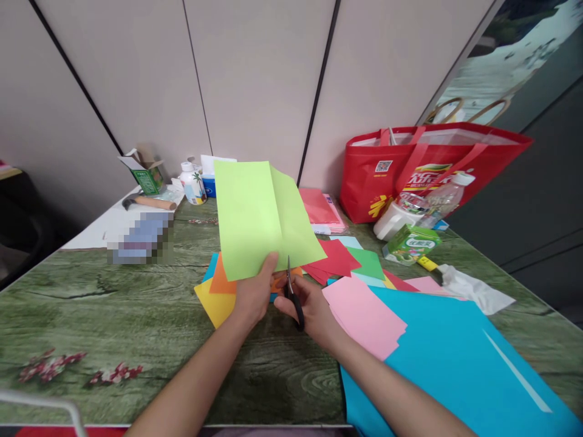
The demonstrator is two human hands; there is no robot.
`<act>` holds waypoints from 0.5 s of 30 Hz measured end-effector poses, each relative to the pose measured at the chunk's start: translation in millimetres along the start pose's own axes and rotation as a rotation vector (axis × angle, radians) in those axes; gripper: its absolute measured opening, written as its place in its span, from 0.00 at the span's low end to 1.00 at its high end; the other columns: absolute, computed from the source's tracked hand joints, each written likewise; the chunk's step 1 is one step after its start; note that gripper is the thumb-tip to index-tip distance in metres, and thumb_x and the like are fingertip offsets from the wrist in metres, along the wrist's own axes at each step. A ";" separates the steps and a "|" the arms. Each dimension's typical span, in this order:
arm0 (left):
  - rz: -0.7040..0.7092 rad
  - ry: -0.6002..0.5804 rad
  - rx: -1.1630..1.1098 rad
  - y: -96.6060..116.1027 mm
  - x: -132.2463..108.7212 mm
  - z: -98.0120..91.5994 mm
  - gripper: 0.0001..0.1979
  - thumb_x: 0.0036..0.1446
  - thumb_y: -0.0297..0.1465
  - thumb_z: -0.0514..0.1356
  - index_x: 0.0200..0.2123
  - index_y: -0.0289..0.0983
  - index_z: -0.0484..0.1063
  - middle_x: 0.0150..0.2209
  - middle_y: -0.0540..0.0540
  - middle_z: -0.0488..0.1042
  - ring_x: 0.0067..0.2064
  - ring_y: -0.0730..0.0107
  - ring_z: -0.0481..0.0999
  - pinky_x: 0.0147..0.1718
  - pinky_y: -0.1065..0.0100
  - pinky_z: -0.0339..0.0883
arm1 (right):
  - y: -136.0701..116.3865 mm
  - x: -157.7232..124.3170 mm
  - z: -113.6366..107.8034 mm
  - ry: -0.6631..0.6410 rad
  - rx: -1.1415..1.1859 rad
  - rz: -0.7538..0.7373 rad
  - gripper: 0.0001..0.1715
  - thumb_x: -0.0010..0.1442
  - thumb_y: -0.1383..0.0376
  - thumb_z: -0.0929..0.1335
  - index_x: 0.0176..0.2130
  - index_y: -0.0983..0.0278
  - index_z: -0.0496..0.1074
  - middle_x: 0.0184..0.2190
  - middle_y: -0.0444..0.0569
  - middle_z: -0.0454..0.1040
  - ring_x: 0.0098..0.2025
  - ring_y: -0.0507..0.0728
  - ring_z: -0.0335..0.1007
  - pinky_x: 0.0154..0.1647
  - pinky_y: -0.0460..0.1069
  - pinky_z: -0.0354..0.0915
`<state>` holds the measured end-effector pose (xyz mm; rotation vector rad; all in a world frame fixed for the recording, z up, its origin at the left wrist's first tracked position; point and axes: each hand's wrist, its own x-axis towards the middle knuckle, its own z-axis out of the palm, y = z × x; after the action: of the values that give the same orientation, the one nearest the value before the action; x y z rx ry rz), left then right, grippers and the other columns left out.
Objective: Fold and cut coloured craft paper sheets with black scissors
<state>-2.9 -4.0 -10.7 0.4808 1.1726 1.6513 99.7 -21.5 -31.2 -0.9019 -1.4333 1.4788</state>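
Observation:
A creased sheet of light green paper (250,212) is held up over the table, its lower edge pinched by my left hand (255,294). In my right hand (312,306) is a pair of scissors (296,300) with black handles, the blades pointing up at the paper's lower edge just right of my left thumb. Whether the blades have cut into the sheet I cannot tell. Beneath the green sheet lie yellow paper (217,303) and orange paper (223,276), partly hidden. Pink sheets (364,315) rest beside my right wrist.
A large blue sheet (437,352) covers the front right. Red paper pieces (334,261) and a green one (368,264) lie behind. A red bag (368,176), a clear bottle (449,197) and a green carton (412,243) stand right; a hammer (150,202) lies back left.

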 end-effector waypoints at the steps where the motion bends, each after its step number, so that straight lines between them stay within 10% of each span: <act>1: 0.007 -0.014 -0.010 -0.7 0.3 -0.2 0.21 0.40 0.34 0.67 0.40 0.35 0.72 0.45 0.40 0.75 0.44 0.57 0.76 0.41 0.58 0.72 | 0.2 0.0 -0.1 0.000 0.002 0.004 0.26 0.41 0.49 0.74 0.31 0.63 0.64 0.22 0.40 0.59 0.24 0.50 0.53 0.25 0.46 0.51; 15: -0.012 -0.035 -0.030 2.4 -1.4 1.2 0.21 0.40 0.33 0.67 0.40 0.34 0.72 0.44 0.38 0.75 0.37 0.58 0.78 0.34 0.58 0.74 | -1.2 -0.7 -0.1 -0.006 0.009 0.040 0.24 0.41 0.51 0.74 0.31 0.62 0.65 0.22 0.40 0.59 0.24 0.50 0.52 0.25 0.46 0.49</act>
<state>-2.6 -4.7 -7.7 0.4808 1.1215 1.6424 100.1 -22.2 -30.1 -0.9257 -1.4190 1.5174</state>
